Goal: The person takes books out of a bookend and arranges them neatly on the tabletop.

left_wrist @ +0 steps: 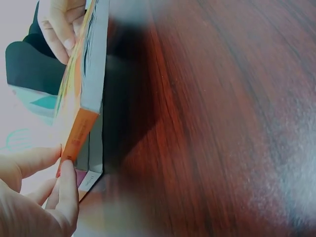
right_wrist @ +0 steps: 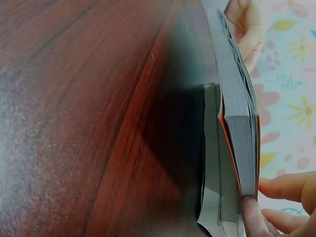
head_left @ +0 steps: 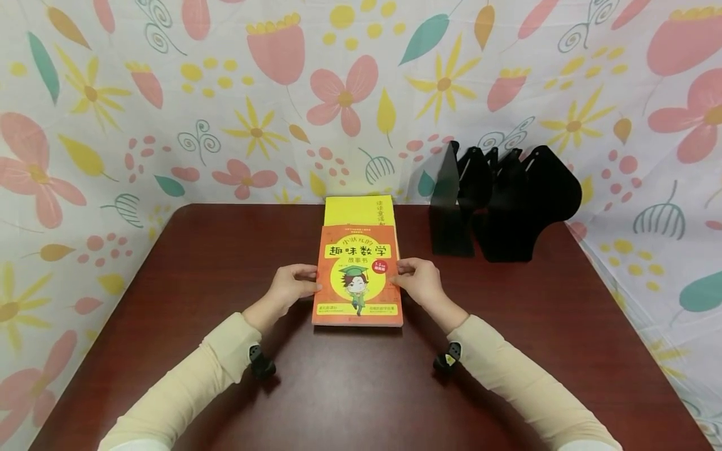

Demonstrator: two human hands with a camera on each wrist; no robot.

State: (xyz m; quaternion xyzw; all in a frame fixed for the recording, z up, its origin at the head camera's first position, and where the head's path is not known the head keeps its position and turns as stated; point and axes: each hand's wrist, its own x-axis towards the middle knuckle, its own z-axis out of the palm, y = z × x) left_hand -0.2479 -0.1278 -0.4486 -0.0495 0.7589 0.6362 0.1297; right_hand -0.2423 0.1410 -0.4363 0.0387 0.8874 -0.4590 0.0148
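Observation:
An orange book [head_left: 358,275] with a cartoon figure in a green cap overlaps a yellow book [head_left: 358,212] at the middle of the table. My left hand [head_left: 286,293] pinches its left side; in the left wrist view the thumb and fingers [left_wrist: 67,195] grip the orange spine [left_wrist: 79,134]. On the opposite side my right hand [head_left: 425,287] pinches the page edge, thumb on the cover and a finger [right_wrist: 253,217] below. More books [right_wrist: 212,163] lie beneath it in the right wrist view, and the orange book sits tilted over them. The yellow book's lower part is hidden.
A group of black bookend-like stands [head_left: 507,203] is upright at the back right of the dark wooden table [head_left: 237,238]. Behind the table hangs a flower-patterned cloth [head_left: 344,94]. Each wrist carries a small black camera [head_left: 262,362].

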